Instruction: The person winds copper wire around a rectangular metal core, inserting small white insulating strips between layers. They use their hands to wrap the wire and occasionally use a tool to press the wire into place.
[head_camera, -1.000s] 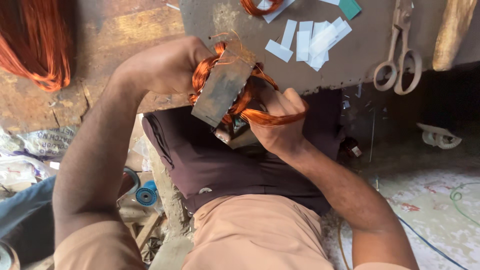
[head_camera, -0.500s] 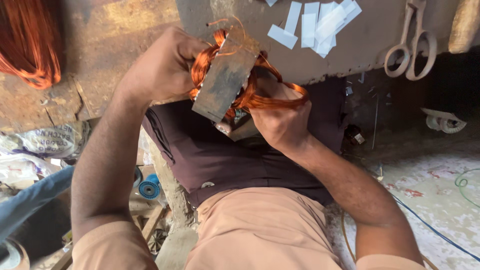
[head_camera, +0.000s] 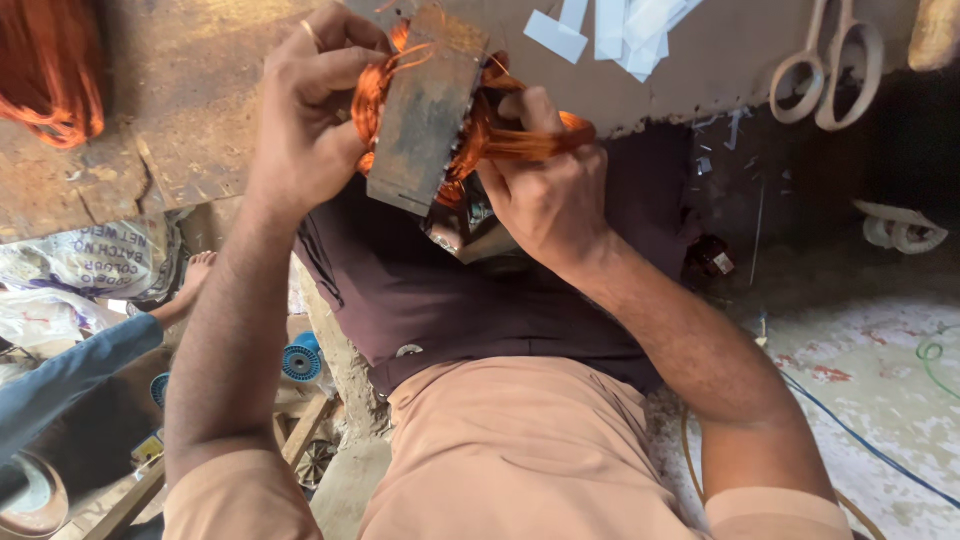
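Over the worn tabletop (head_camera: 180, 110), upper centre, left hand (head_camera: 310, 120) fingers clamp the rusty stator core (head_camera: 425, 110); right hand (head_camera: 545, 195) fingers pinch its copper winding (head_camera: 520, 140).

1. The worn workbench (head_camera: 180, 130) ran along the top.
2. White paper strips (head_camera: 610, 25) lay near its front edge.
3. Scissors (head_camera: 825, 75) lay toward its right end.
4. A copper wire bundle (head_camera: 50, 70) lay at its left end.

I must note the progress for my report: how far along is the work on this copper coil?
Done: copper windings already bunch on both sides of the metal core, gripped by the left hand. In hand: the right hand pinches a copper loop beside the core. Left: that loop looks not yet seated; the white strips, scissors and another copper bundle lie untouched.
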